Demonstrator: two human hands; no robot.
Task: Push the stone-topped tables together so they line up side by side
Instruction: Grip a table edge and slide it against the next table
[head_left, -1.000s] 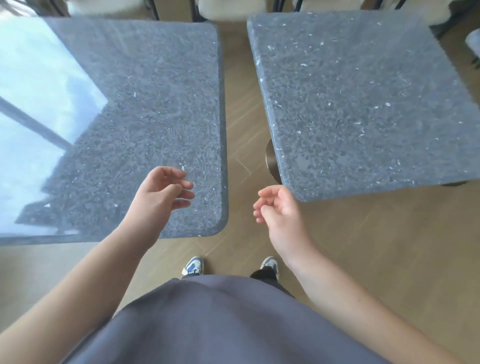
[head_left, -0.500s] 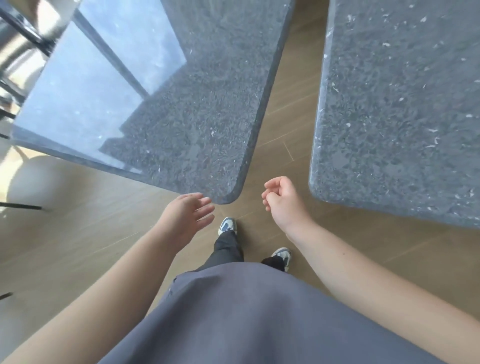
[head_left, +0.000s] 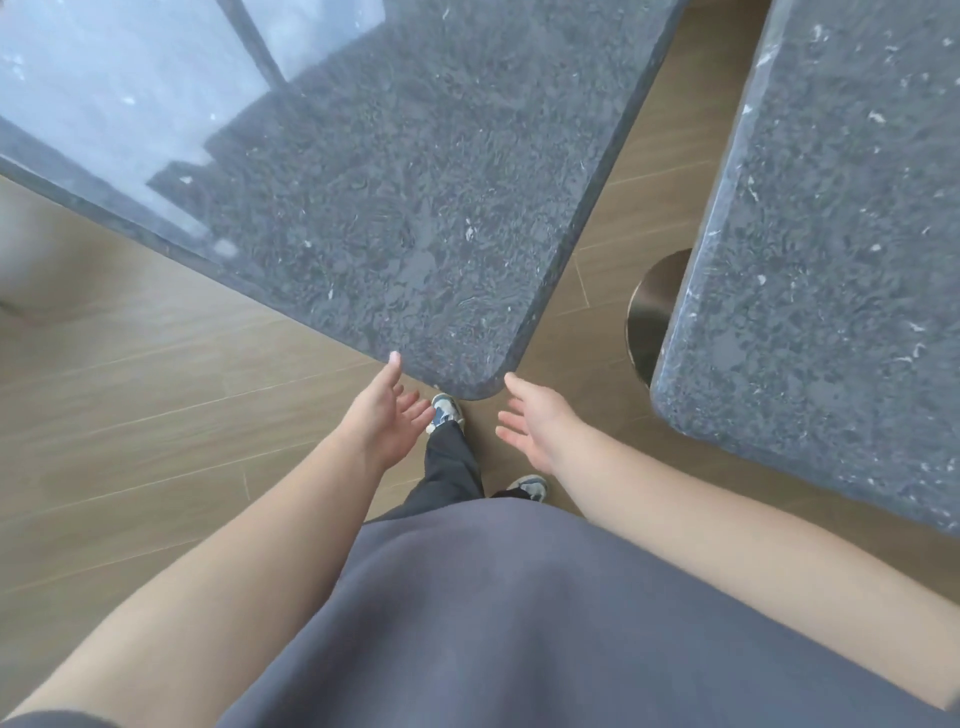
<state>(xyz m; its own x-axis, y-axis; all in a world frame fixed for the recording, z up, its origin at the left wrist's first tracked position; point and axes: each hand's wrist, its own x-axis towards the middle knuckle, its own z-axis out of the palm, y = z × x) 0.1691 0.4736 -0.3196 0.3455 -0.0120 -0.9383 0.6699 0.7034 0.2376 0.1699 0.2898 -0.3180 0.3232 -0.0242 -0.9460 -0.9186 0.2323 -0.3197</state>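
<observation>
While the two tables stand apart, the person waits at the near corner of the left table (head_left: 405, 171) with both hands out. The left hand (head_left: 382, 415) is open, its fingers (head_left: 410, 408) straight, and its thumb tip is at the table's near edge. I cannot tell if it quite touches. The right hand (head_left: 535, 421) is open too, held just beside the round corner, and it holds nothing.

The right table (head_left: 831, 249) stands to the right, with a strip of wood floor (head_left: 156, 415) between the two. A shiny round foot (head_left: 652, 306) peeks out from under it.

I think these tops are heavy and hard, and smooth enough to slip under a palm. The best place to take hold looks like the thick edge near the corner, one hand on each side, pushing low and slow so the table does not tip.

The left table is turned. Its right edge runs up and away to the right, so the gap is wide near the person and narrow at the far end. It needs to swing straight as well as slide right.
</observation>
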